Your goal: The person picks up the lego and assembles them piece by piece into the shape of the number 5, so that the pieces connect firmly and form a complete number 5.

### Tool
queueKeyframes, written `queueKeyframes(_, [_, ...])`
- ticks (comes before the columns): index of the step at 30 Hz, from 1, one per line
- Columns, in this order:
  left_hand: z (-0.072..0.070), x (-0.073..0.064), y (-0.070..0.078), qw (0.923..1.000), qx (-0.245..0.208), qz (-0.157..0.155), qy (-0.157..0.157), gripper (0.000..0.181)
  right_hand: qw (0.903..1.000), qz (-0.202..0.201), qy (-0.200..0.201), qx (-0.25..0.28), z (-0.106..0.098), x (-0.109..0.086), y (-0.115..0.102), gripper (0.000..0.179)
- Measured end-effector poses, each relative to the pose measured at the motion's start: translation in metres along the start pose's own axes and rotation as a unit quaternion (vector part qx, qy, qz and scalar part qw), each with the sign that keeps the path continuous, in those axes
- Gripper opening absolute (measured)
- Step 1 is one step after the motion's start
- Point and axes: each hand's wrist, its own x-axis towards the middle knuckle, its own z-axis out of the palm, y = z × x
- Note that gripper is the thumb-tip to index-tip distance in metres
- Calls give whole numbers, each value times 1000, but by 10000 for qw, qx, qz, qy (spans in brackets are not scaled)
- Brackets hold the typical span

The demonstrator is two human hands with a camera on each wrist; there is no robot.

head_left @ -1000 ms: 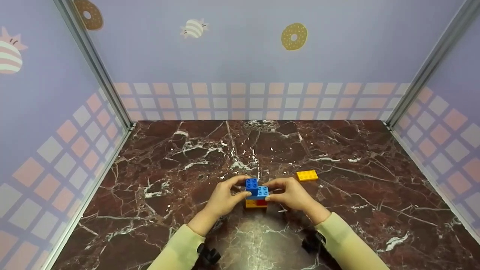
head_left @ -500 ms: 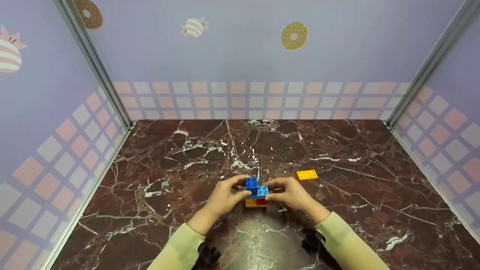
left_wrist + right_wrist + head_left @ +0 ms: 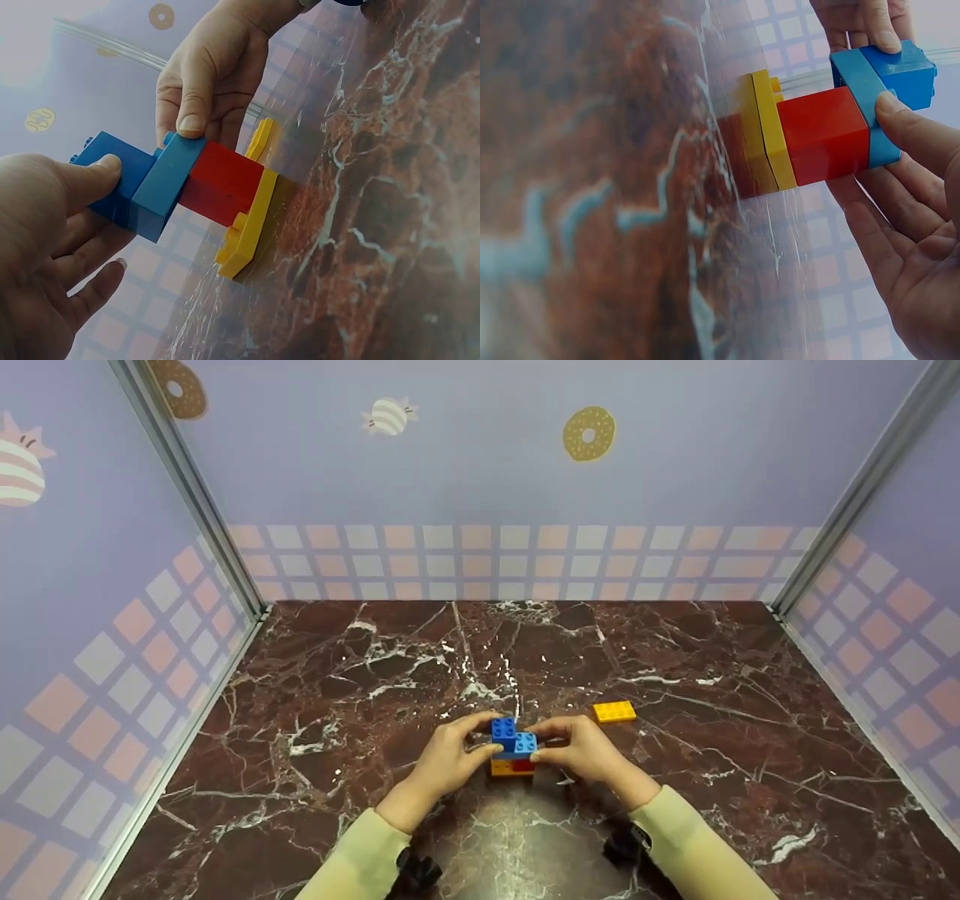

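Observation:
A small tower of toy building bricks stands on the table between both hands. Its base is a flat yellow brick (image 3: 255,229), with a red brick (image 3: 825,135) on its right half. Across the red one lies a flat light blue brick (image 3: 526,743), overhanging to the left above bare yellow studs. On that overhang sits a dark blue brick (image 3: 503,730). My left hand (image 3: 444,751) pinches the dark blue brick between thumb and fingers. The light blue brick's right end is pinched by my right hand (image 3: 589,751), its fingers behind partly hidden.
A second flat yellow brick (image 3: 614,712) lies loose on the dark red marbled table (image 3: 337,810), behind and right of the right hand. Patterned panels (image 3: 480,472) with metal corner strips wall the table at the back and both sides.

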Motion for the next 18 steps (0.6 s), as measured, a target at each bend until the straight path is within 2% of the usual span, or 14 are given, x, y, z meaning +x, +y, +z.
queueKeyframes(5, [1, -1, 0, 10000, -20, -12, 12, 42, 10000, 61, -12, 72, 0, -1, 0, 35])
queueKeyframes(10, [2, -2, -1, 9999, 74, 123, 68, 44, 9999, 86, -26, 147, 1, -1, -1, 35])
queueKeyframes(18, [2, -2, 0, 9994, -326, -79, 60, 43, 9999, 61, -12, 79, 0, 0, -3, 35])
